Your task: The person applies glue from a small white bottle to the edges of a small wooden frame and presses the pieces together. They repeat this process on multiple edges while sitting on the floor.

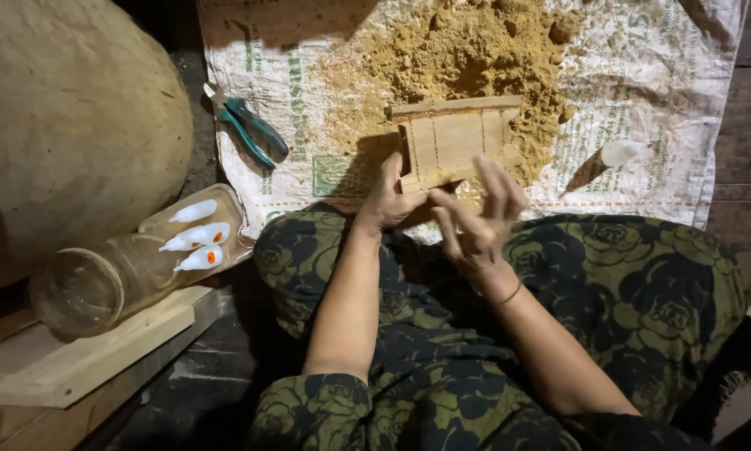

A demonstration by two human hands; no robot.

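Two hands work a small wooden frame [455, 140]: the left hand [389, 199] pinches its lower corner; the right hand [477, 219] hovers close, fingers spread, holding nothing. Judged step: assembly; steady alignment comes next.

Slatted wooden frame [456, 140] on sawdust

The sack [659, 100] is bare at far right, with open room around the white cone [619, 153]. The sawdust heap [475, 58] blocks the far middle, right behind the wooden frame [455, 138]. Pliers [250, 127] lie to the left. Further left, the big round pot [66, 125], jar [100, 280] and glue bottles [198, 236] crowd the way. Knees close the near side.
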